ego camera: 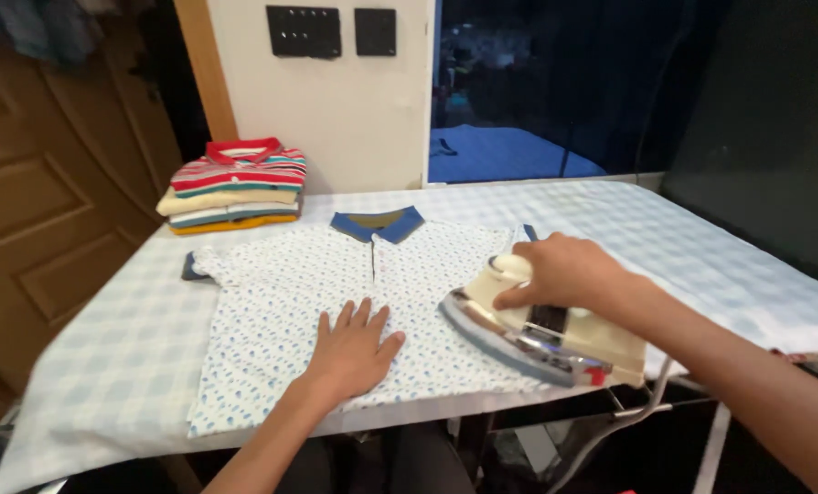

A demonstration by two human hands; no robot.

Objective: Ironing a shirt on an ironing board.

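Observation:
A white polo shirt (pixel 281 302) with small blue dots and a blue collar lies spread flat on the checked ironing table (pixel 683 238). My left hand (pixel 354 348) presses flat on the shirt's lower middle, fingers spread. My right hand (pixel 564 273) grips the handle of a cream electric iron (pixel 537 334). The iron sits on the shirt's right side near the table's front edge, its metal soleplate tilted toward the left.
A stack of folded polo shirts (pixel 235 187), a red-striped one on top, sits at the table's back left. A wooden door (pixel 52 183) stands to the left. The iron's cord (pixel 610 430) hangs below the front edge. Black switch panels (pixel 331 32) hang on the wall.

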